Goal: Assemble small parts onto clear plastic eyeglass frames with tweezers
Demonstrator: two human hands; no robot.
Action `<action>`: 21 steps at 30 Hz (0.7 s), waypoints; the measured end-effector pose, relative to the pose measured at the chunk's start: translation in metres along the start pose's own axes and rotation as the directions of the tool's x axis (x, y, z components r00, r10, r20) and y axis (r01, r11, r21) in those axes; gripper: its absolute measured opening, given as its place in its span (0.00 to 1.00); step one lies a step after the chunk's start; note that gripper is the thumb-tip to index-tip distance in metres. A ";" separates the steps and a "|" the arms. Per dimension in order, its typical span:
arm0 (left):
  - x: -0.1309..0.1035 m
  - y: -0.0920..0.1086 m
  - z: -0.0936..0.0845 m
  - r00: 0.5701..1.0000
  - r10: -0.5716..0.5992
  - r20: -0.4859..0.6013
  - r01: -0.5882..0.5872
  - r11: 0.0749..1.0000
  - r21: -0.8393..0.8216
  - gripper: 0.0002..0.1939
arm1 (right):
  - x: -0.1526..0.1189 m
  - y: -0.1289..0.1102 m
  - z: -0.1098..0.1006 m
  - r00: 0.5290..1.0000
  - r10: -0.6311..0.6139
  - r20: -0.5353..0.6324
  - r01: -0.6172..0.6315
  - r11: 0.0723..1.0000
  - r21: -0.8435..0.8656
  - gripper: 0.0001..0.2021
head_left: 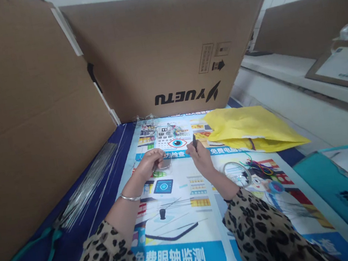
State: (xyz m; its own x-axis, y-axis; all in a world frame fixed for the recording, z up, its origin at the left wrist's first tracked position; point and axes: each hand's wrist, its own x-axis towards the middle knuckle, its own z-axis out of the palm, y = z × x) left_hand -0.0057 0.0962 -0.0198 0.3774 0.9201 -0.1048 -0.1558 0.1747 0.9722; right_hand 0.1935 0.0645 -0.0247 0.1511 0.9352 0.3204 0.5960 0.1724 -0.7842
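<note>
My left hand is closed, its fingertips pinching a thin wire bent into a curve below them. A short gap to the right, my right hand is wrapped round a dark, slim, pen-like tool that points up; its exact kind does not show. Both hands are above the printed sheet on the table. Past the left hand, small twisted wire pieces lie at the sheet's far end. Several loose straight wires rest on the sheet between my forearms.
Cardboard panels stand at the back and left. On the left lie a bundle of straight wires and teal-handled pliers. To the right are a yellow bag, a clear round ring, coloured cords and a teal box.
</note>
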 end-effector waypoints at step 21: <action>0.001 -0.006 -0.007 0.991 0.029 0.134 -0.029 1.000 -0.002 0.07 | -0.007 -0.005 -0.015 0.843 -0.429 0.325 0.535 0.604 -0.591 0.22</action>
State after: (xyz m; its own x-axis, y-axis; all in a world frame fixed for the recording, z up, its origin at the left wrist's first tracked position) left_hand -0.0104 0.0985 -0.0275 0.4916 0.8695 -0.0475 -0.1689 0.1486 0.9744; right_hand 0.2016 0.0523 -0.0154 -0.3842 0.8150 0.4338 0.9068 0.4215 0.0112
